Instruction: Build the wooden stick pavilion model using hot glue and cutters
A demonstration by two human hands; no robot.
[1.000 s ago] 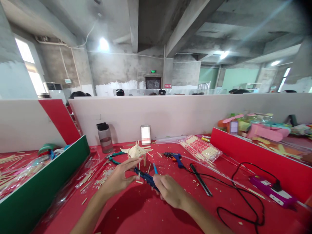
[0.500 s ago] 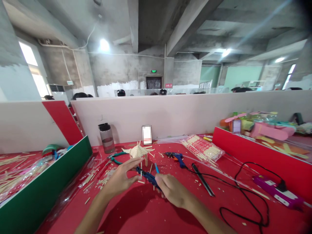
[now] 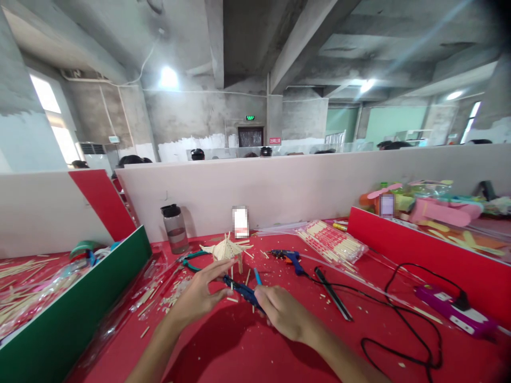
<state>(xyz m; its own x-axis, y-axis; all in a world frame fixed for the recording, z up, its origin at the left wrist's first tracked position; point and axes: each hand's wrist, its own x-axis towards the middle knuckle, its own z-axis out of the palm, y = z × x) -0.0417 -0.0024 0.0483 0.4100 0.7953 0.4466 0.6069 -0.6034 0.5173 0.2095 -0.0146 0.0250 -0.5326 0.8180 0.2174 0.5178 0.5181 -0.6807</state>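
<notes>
My right hand (image 3: 281,311) is wrapped round a dark blue tool (image 3: 244,291) whose tip points up and left. The tip lies beside a short wooden stick near my left hand (image 3: 202,292). That left hand has its fingers stretched out and thumb apart, just in front of a small pavilion-like model (image 3: 227,249) made of thin wooden sticks. Whether its fingertips touch the model or a stick, I cannot tell. A light blue pen-like object (image 3: 257,276) stands out above my right hand. Teal-handled pliers (image 3: 194,260) lie left of the model.
A blue glue gun (image 3: 294,261), black cutter (image 3: 334,294) and bagged sticks (image 3: 333,242) lie to the right. Farther right is a purple power strip (image 3: 455,310) with a black cable. A bottle (image 3: 174,229) stands back left. Green (image 3: 80,298) and red (image 3: 423,247) dividers flank the table.
The view has shifted very slightly. Both hands and the dark blue tool hold nearly the same pose and place.
</notes>
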